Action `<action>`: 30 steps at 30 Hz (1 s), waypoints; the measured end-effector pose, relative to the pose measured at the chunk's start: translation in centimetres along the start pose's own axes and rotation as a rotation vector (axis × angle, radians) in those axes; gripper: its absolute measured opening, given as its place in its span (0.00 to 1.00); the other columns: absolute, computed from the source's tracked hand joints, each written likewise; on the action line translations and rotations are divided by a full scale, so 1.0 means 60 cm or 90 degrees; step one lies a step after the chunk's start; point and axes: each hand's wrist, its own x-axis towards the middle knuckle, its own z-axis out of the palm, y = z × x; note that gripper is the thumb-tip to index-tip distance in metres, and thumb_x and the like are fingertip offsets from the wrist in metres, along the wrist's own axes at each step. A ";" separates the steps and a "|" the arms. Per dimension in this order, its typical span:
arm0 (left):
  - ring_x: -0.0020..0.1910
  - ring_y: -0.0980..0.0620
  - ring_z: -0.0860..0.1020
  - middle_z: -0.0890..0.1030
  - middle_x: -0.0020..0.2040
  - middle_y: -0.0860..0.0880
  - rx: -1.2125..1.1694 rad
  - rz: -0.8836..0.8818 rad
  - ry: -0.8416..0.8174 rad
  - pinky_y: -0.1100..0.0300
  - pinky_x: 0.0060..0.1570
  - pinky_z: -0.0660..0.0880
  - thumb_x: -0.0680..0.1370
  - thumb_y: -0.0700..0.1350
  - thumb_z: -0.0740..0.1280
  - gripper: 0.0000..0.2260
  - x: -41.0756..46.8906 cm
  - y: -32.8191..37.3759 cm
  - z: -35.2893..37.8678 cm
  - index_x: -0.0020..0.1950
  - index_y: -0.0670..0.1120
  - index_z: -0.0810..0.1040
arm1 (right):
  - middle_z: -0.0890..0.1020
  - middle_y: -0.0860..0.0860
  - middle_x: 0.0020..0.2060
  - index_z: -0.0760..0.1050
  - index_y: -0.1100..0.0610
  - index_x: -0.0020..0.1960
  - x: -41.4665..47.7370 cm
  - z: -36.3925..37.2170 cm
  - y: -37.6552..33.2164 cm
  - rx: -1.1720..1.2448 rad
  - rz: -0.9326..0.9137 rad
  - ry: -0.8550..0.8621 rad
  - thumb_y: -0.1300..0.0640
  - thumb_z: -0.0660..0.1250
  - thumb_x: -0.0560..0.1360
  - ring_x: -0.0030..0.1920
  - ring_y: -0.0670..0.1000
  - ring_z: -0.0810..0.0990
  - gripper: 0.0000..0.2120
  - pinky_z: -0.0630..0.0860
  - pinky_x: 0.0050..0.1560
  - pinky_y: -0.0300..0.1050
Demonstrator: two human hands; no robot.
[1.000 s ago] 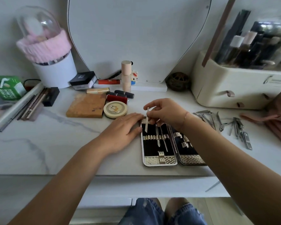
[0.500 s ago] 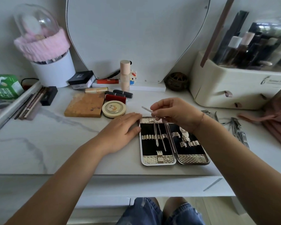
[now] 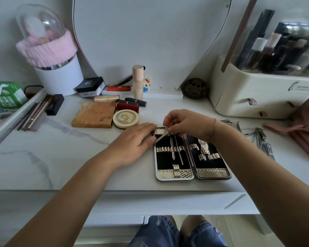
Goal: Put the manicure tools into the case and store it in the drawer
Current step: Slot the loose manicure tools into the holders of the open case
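Observation:
The manicure case lies open flat on the marble desk, black lining with gold straps. Two thin metal tools sit under the strap in its left half. My right hand pinches a slim silver tool over the case's top left corner, its tip slanting down to the left. My left hand rests flat on the desk, fingers against the case's left edge. A pile of loose manicure tools lies on the desk to the right of the case.
A round compact, wooden block and lipsticks lie behind my left hand. A cream cosmetics organiser stands at back right, a pink cloth beside it. A mirror leans at the back. The desk's front edge is near.
My right hand has turned the slim tool from pointing up and left to slanting down over the case's top left corner. My left hand has stayed against the case.

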 end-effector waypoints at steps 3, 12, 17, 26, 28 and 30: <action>0.72 0.53 0.60 0.65 0.73 0.49 -0.002 -0.001 -0.007 0.57 0.71 0.56 0.80 0.53 0.56 0.22 0.002 -0.005 0.002 0.72 0.49 0.63 | 0.78 0.52 0.36 0.70 0.56 0.45 0.002 -0.004 -0.007 -0.021 0.008 -0.037 0.73 0.63 0.72 0.26 0.39 0.74 0.12 0.69 0.28 0.32; 0.72 0.54 0.60 0.64 0.73 0.50 0.001 0.007 -0.002 0.60 0.70 0.55 0.79 0.53 0.58 0.22 0.002 -0.005 0.002 0.73 0.50 0.62 | 0.79 0.55 0.35 0.71 0.59 0.47 0.014 0.011 -0.005 0.142 0.056 0.079 0.73 0.67 0.69 0.32 0.49 0.78 0.14 0.78 0.30 0.35; 0.72 0.54 0.60 0.64 0.73 0.50 0.003 0.006 -0.004 0.59 0.70 0.56 0.79 0.53 0.57 0.22 0.002 -0.005 0.002 0.73 0.50 0.62 | 0.79 0.58 0.34 0.74 0.62 0.43 0.015 0.015 0.001 0.226 0.054 0.127 0.71 0.68 0.71 0.25 0.44 0.80 0.06 0.78 0.28 0.35; 0.73 0.54 0.59 0.63 0.73 0.50 0.000 0.004 -0.008 0.58 0.71 0.55 0.79 0.53 0.57 0.22 0.002 -0.006 0.003 0.73 0.50 0.62 | 0.78 0.57 0.32 0.78 0.62 0.40 0.027 0.012 0.004 0.164 0.043 0.152 0.70 0.68 0.71 0.25 0.43 0.78 0.05 0.78 0.29 0.34; 0.73 0.54 0.59 0.63 0.73 0.50 0.000 0.005 -0.008 0.57 0.71 0.56 0.79 0.53 0.57 0.22 0.003 -0.007 0.004 0.73 0.50 0.62 | 0.78 0.55 0.32 0.79 0.61 0.40 0.030 0.014 0.005 0.133 0.038 0.157 0.69 0.69 0.71 0.25 0.42 0.77 0.05 0.78 0.29 0.34; 0.72 0.54 0.60 0.64 0.73 0.50 -0.002 0.006 -0.007 0.56 0.71 0.56 0.79 0.54 0.57 0.22 0.002 -0.008 0.004 0.73 0.51 0.62 | 0.79 0.54 0.31 0.80 0.60 0.41 0.032 0.016 0.004 0.093 0.032 0.161 0.69 0.70 0.70 0.26 0.42 0.77 0.05 0.78 0.31 0.34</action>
